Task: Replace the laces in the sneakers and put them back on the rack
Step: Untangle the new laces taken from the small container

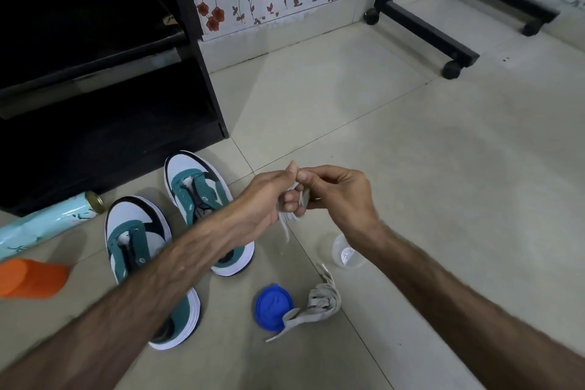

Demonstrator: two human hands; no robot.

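both bare forearms reach in from the bottom edge, and the left hand (269, 196) and right hand (335, 193) meet above the pale tiled floor (411, 168), each pinching a bunched white shoelace (289, 215) whose loose end dangles below the fingers. below them a second grey-white lace bundle (319, 301) lies on the floor, touching a round blue plastic lid (270, 305) — a clear plastic cup (345, 252) lies near. two teal-and-white sneakers (139, 250) sit unlaced, side by side, before the black shoe rack (104, 98).
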